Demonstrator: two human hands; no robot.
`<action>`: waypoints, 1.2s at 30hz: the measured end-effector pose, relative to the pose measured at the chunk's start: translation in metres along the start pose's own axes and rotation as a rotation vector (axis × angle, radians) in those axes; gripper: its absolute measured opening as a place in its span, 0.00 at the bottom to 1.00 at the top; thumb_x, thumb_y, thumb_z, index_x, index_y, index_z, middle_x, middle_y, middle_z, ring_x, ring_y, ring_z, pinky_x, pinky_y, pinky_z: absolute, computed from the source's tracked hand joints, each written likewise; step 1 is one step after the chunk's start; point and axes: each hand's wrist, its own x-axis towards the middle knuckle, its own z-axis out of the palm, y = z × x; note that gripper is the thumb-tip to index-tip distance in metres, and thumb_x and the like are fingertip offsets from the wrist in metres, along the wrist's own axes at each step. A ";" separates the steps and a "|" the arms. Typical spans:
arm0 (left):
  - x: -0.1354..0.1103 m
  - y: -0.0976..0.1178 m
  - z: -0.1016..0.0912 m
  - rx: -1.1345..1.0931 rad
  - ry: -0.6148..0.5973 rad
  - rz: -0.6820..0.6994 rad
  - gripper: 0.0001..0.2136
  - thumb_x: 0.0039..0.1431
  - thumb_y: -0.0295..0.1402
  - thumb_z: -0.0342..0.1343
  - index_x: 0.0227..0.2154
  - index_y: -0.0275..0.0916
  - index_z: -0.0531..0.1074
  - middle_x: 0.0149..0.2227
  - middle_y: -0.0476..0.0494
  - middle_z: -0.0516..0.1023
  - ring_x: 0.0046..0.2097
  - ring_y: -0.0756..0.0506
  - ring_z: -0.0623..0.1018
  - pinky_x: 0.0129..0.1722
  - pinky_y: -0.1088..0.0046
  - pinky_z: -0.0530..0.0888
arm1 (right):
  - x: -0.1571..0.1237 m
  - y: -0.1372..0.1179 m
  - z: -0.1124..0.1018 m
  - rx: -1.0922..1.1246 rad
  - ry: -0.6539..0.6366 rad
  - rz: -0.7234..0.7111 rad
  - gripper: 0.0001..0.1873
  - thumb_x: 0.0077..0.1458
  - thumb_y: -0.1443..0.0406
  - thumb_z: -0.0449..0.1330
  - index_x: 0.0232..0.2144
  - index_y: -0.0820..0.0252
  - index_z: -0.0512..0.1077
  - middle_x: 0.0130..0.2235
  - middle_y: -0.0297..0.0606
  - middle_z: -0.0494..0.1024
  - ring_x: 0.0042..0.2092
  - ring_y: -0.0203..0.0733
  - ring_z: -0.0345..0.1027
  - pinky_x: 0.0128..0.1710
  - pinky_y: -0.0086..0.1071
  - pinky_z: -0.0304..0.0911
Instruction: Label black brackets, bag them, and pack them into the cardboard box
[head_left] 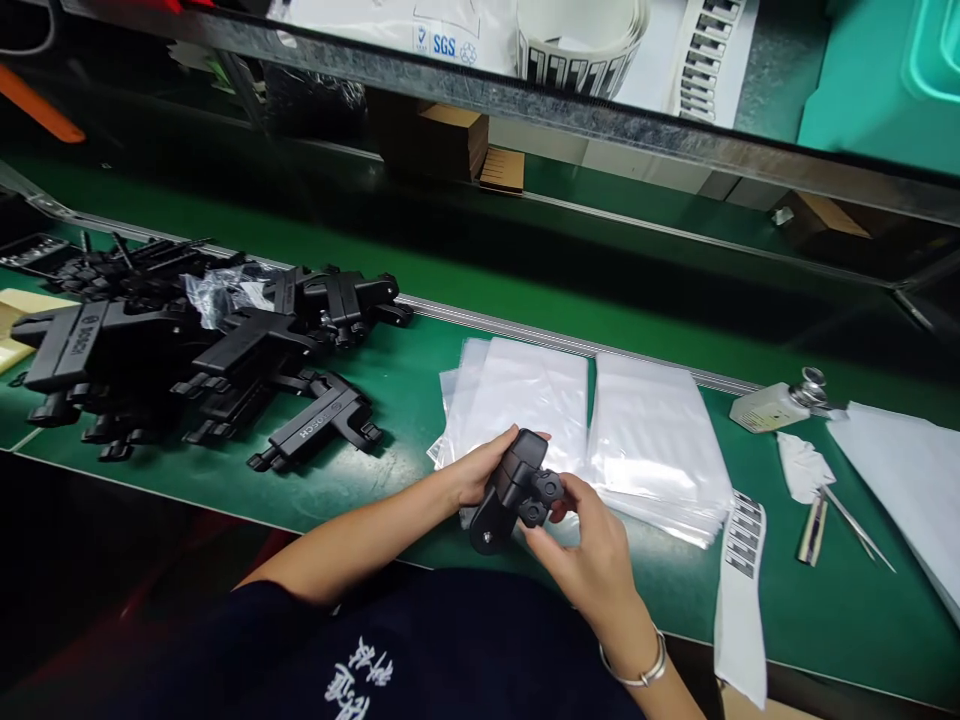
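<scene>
A black plastic bracket (504, 500) with two round knobs (541, 497) is held up over the near edge of the bench. My left hand (484, 470) is closed around its left side, the fingers partly hidden behind it. With thumb and fingers my right hand (581, 530) grips the knobs from the right. Behind the hands lie two stacks of clear plastic bags, a left stack (536, 385) and a right stack (652, 430). To the left, a similar black bracket marked BOSCH (319, 425) lies on the green bench.
More black brackets (247, 345) are piled at the left, with a crumpled clear bag (225, 290) among them. At the right are a pump bottle (772, 405), tweezers (859, 525), a label strip (742, 600) and white sheets (900, 470). A metal-edged shelf (675, 150) crosses above.
</scene>
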 end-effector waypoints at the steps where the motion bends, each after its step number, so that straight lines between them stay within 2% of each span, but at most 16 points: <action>1: 0.000 0.000 0.001 0.003 -0.003 -0.001 0.28 0.65 0.52 0.44 0.60 0.39 0.64 0.28 0.42 0.78 0.27 0.44 0.78 0.30 0.68 0.75 | 0.000 -0.001 0.001 -0.008 0.001 -0.002 0.19 0.54 0.62 0.60 0.48 0.59 0.66 0.31 0.36 0.76 0.29 0.40 0.71 0.28 0.32 0.70; 3: 0.000 0.001 0.004 0.005 0.000 -0.011 0.27 0.65 0.51 0.43 0.60 0.39 0.64 0.29 0.41 0.79 0.28 0.43 0.78 0.30 0.68 0.75 | 0.000 -0.003 -0.001 -0.004 -0.007 0.009 0.19 0.55 0.61 0.60 0.49 0.58 0.65 0.32 0.37 0.76 0.30 0.41 0.72 0.28 0.33 0.71; 5: -0.002 0.003 0.009 0.009 0.018 -0.024 0.27 0.66 0.51 0.43 0.58 0.38 0.65 0.30 0.40 0.79 0.28 0.44 0.78 0.31 0.68 0.75 | -0.004 0.001 -0.014 0.048 -0.072 0.042 0.24 0.55 0.59 0.62 0.52 0.57 0.64 0.36 0.39 0.78 0.34 0.43 0.74 0.32 0.34 0.72; 8: -0.006 0.008 0.015 0.075 0.073 0.017 0.26 0.61 0.51 0.51 0.54 0.38 0.69 0.29 0.43 0.78 0.28 0.45 0.76 0.30 0.70 0.74 | -0.017 0.034 -0.055 0.163 -0.144 0.204 0.33 0.54 0.55 0.63 0.59 0.55 0.59 0.46 0.44 0.78 0.41 0.45 0.75 0.38 0.36 0.72; 9: -0.008 0.010 0.014 0.139 0.104 0.064 0.27 0.58 0.52 0.55 0.53 0.38 0.70 0.30 0.44 0.77 0.28 0.46 0.76 0.29 0.71 0.73 | -0.025 0.053 -0.073 0.168 -0.085 0.298 0.32 0.55 0.55 0.61 0.60 0.55 0.60 0.48 0.45 0.77 0.42 0.45 0.75 0.38 0.37 0.72; 11: -0.011 0.015 0.010 0.353 0.195 0.209 0.30 0.50 0.54 0.61 0.51 0.39 0.70 0.33 0.45 0.77 0.30 0.46 0.75 0.31 0.72 0.72 | -0.047 0.097 -0.112 0.032 0.143 0.541 0.25 0.57 0.54 0.57 0.54 0.57 0.68 0.47 0.46 0.78 0.42 0.46 0.74 0.38 0.38 0.70; 13: -0.010 0.021 -0.001 0.668 0.320 0.376 0.33 0.47 0.58 0.60 0.50 0.40 0.71 0.40 0.44 0.77 0.37 0.43 0.75 0.36 0.70 0.73 | -0.075 0.139 -0.146 -0.155 0.330 0.786 0.22 0.54 0.53 0.55 0.45 0.60 0.74 0.45 0.49 0.79 0.43 0.50 0.73 0.40 0.41 0.68; 15: -0.006 0.027 -0.012 0.979 0.444 0.483 0.35 0.47 0.63 0.54 0.48 0.39 0.71 0.46 0.41 0.75 0.46 0.38 0.74 0.44 0.64 0.73 | -0.101 0.171 -0.168 -0.215 0.369 0.914 0.20 0.51 0.55 0.55 0.37 0.62 0.76 0.41 0.49 0.80 0.42 0.52 0.72 0.43 0.44 0.66; 18: -0.001 0.030 -0.018 1.315 0.572 0.553 0.33 0.53 0.60 0.48 0.51 0.38 0.67 0.52 0.35 0.72 0.55 0.32 0.70 0.54 0.53 0.68 | -0.122 0.196 -0.172 -0.184 0.353 0.965 0.16 0.49 0.55 0.56 0.32 0.60 0.77 0.34 0.44 0.81 0.37 0.49 0.73 0.40 0.41 0.65; 21: -0.004 0.023 0.002 1.541 0.675 0.661 0.30 0.56 0.51 0.49 0.57 0.37 0.63 0.58 0.30 0.66 0.56 0.31 0.69 0.54 0.50 0.67 | -0.121 0.203 -0.159 -0.151 0.376 0.992 0.16 0.47 0.56 0.59 0.35 0.59 0.76 0.30 0.39 0.79 0.32 0.46 0.71 0.35 0.38 0.63; 23: -0.004 0.011 0.028 1.593 0.610 0.706 0.27 0.58 0.48 0.49 0.57 0.38 0.63 0.56 0.33 0.69 0.53 0.33 0.72 0.50 0.54 0.71 | -0.116 0.204 -0.151 -0.124 0.417 1.000 0.18 0.45 0.57 0.61 0.39 0.58 0.74 0.31 0.38 0.78 0.32 0.45 0.69 0.34 0.37 0.61; 26: 0.010 -0.017 0.071 1.584 0.277 0.610 0.19 0.59 0.45 0.49 0.49 0.41 0.71 0.46 0.40 0.77 0.46 0.38 0.76 0.44 0.62 0.74 | -0.109 0.207 -0.144 -0.013 0.464 0.983 0.21 0.42 0.59 0.62 0.41 0.58 0.70 0.29 0.34 0.75 0.31 0.43 0.67 0.33 0.35 0.59; 29: 0.038 -0.050 0.106 1.537 -0.037 0.499 0.13 0.60 0.40 0.50 0.40 0.42 0.76 0.43 0.42 0.79 0.46 0.39 0.76 0.49 0.62 0.71 | -0.107 0.207 -0.140 0.176 0.486 0.936 0.21 0.43 0.57 0.61 0.39 0.58 0.65 0.23 0.28 0.70 0.27 0.39 0.65 0.30 0.32 0.58; 31: 0.061 -0.072 0.123 1.440 -0.145 0.439 0.12 0.59 0.37 0.52 0.42 0.44 0.76 0.45 0.43 0.79 0.47 0.39 0.76 0.51 0.62 0.70 | -0.109 0.202 -0.140 0.297 0.514 0.903 0.22 0.44 0.54 0.59 0.39 0.58 0.63 0.22 0.25 0.67 0.24 0.36 0.61 0.27 0.30 0.57; 33: 0.083 -0.093 0.138 1.288 -0.242 0.357 0.17 0.56 0.36 0.56 0.50 0.44 0.73 0.47 0.42 0.78 0.48 0.39 0.76 0.50 0.63 0.70 | -0.111 0.194 -0.140 0.385 0.544 0.879 0.22 0.45 0.52 0.60 0.39 0.57 0.62 0.21 0.23 0.65 0.22 0.34 0.58 0.24 0.28 0.56; 36: 0.112 -0.121 0.157 1.048 -0.396 0.216 0.26 0.52 0.32 0.59 0.56 0.40 0.67 0.41 0.42 0.79 0.42 0.42 0.77 0.45 0.66 0.71 | -0.115 0.184 -0.140 0.458 0.583 0.849 0.22 0.45 0.52 0.61 0.39 0.57 0.63 0.22 0.24 0.65 0.21 0.33 0.56 0.24 0.28 0.55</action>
